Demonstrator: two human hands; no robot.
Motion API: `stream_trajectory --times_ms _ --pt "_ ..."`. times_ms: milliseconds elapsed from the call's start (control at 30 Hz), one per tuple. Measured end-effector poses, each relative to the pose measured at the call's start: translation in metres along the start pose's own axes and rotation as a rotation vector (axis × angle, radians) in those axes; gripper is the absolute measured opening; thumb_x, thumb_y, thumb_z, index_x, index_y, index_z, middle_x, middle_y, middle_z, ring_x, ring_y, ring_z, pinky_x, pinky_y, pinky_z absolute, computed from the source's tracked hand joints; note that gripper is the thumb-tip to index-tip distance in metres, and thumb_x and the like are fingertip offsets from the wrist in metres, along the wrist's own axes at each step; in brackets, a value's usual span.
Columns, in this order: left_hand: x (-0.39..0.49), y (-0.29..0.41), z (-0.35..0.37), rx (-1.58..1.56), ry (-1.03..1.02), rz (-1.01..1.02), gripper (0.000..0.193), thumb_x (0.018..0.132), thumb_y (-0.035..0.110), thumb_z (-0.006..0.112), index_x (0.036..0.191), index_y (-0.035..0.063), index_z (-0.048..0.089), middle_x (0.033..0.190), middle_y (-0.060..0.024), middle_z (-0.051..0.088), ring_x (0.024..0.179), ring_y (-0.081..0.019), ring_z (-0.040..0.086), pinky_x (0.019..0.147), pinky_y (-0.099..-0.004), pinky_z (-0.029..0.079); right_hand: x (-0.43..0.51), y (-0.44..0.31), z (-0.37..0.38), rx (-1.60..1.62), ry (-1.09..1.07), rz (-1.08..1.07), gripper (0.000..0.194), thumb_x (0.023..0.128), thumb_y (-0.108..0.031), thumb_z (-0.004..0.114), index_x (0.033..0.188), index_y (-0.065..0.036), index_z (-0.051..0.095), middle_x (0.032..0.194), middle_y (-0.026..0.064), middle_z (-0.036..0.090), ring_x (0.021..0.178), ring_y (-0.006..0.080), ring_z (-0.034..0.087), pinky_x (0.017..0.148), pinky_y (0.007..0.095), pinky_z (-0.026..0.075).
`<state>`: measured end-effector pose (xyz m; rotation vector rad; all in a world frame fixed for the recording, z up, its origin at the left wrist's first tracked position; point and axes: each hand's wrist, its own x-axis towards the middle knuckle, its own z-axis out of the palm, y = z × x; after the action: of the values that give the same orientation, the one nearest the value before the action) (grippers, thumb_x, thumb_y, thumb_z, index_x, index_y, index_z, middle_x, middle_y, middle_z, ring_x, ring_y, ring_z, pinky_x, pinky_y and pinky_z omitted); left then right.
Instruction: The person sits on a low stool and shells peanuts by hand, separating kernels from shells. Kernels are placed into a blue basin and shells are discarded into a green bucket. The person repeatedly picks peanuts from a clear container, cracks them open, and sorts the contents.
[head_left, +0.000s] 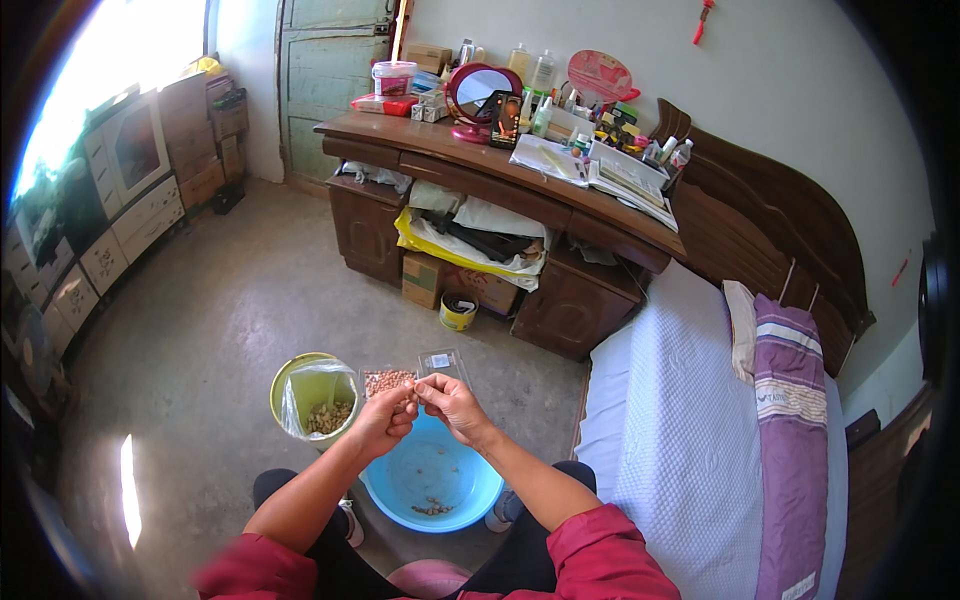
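My left hand (387, 421) and my right hand (453, 409) meet fingertip to fingertip above the far rim of a blue plastic basin (405, 480). Between them they pinch a small thing, apparently a peanut, mostly hidden by the fingers. A small heap of unshelled peanuts (433, 508) lies at the basin's near side, with a few bits scattered on its floor. Just beyond my hands, reddish shelled peanuts (388, 381) fill a clear plastic tray. Left of the basin stands a yellow-green bin (279, 405) lined with a clear bag, with peanut shells (328, 417) inside.
A clear plastic container or lid (444, 363) lies right of the tray. The bed (675, 420) borders the right side. Ahead stands a wooden desk (450, 161) crowded with bottles, a mirror and a phone (505, 120). A yellow tin (457, 311) sits below it on the floor.
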<state>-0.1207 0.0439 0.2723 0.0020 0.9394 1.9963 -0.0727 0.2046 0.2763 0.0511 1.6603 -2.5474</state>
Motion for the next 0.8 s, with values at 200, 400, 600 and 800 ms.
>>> stream_trajectory --times_ms 200,400,600,800 --pt "0.0 0.001 0.002 0.012 -0.046 -0.036 0.021 0.095 0.028 0.053 0.082 0.0107 0.054 0.065 0.0009 0.051 0.044 -0.0035 0.034 0.036 -0.018 0.022 -0.002 -0.007 -0.007 -0.182 -0.016 -0.038 0.014 0.091 -0.019 0.063 0.095 -0.006 0.063 0.079 -0.0018 0.063 0.068 0.0039 0.052 0.06 0.0192 0.038" --pt "0.001 -0.001 -0.004 -0.004 -0.065 -0.049 0.021 0.095 0.028 0.052 0.084 0.0101 0.054 0.066 0.001 0.052 0.044 -0.0026 0.032 0.036 -0.0174 0.022 -0.006 -0.013 0.002 -0.221 -0.028 -0.106 0.014 0.092 -0.019 0.061 0.09 -0.005 0.061 0.076 -0.0005 0.063 0.065 0.0043 0.051 0.057 0.0204 0.038" --pt "0.002 -0.006 -0.001 -0.03 -0.046 0.006 0.021 0.095 0.026 0.053 0.085 0.0085 0.054 0.068 0.0012 0.051 0.044 -0.0013 0.03 0.036 -0.0165 0.021 -0.003 -0.002 -0.001 -0.233 0.007 -0.115 0.014 0.094 -0.019 0.057 0.091 -0.006 0.06 0.076 -0.0008 0.063 0.068 0.0043 0.053 0.06 0.0193 0.039" --pt "0.001 -0.007 0.003 -0.01 -0.041 0.054 0.021 0.095 0.027 0.053 0.084 0.0081 0.054 0.068 0.0011 0.051 0.045 -0.0012 0.03 0.036 -0.0169 0.02 -0.001 0.0 0.0 -0.06 0.01 -0.062 0.015 0.094 -0.021 0.057 0.092 -0.006 0.06 0.076 -0.0014 0.062 0.067 0.0045 0.053 0.059 0.0188 0.038"
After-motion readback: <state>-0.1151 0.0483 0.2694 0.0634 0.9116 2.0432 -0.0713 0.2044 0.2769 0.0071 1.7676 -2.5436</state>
